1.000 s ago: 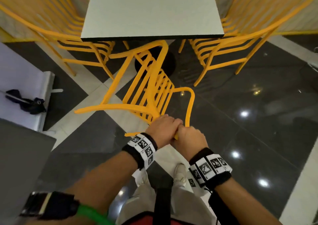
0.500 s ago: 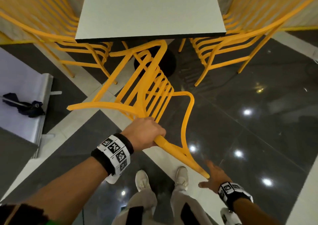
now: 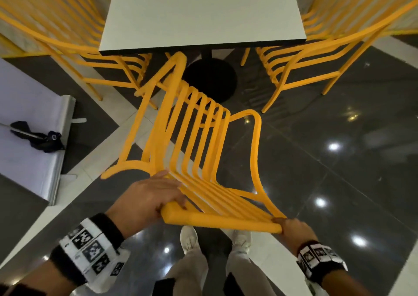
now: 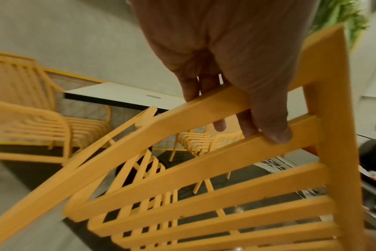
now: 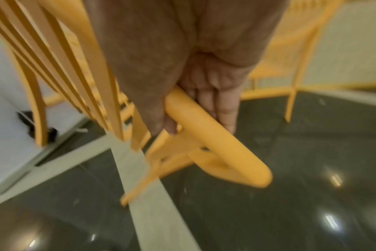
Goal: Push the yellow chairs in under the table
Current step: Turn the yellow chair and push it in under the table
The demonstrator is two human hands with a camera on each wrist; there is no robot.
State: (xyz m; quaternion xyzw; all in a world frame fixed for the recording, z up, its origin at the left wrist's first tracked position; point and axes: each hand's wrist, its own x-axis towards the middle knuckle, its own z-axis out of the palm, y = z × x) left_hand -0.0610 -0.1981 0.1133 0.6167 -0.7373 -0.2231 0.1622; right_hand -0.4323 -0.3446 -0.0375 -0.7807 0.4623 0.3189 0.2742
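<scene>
— Three yellow chairs are showing in the head view. What is sitting at the top of the frame?

— A pale square tabletop (image 3: 203, 15) is filling the top centre, standing on a black round base (image 3: 210, 78). One side chair (image 3: 74, 47) is sitting at the upper left and another side chair (image 3: 321, 53) at the upper right, both with their seats reaching partly under the tabletop.

— And the third?

— The middle chair (image 3: 194, 142) is lying in the centre of the frame, below the tabletop, with its front end pointing at the base and its slatted back coming toward the bottom of the frame. It is not yet tucked under.

— What are the hands doing?

— The left hand (image 3: 147, 196) is grasping the left end of the chair's top rail, its grip clenched, with fingers (image 4: 268, 118) curling round a slat in the left wrist view. The right hand (image 3: 291, 228) is grasping the right end, its grip wrapping a rounded bar in the right wrist view.

— Anything smaller?

— A dark strap-like item (image 3: 40, 137) is lying on a white surface (image 3: 24, 114) at the left edge, and two white shoes (image 3: 190, 237) are standing on the dark glossy floor (image 3: 339, 160) at the bottom centre.
</scene>
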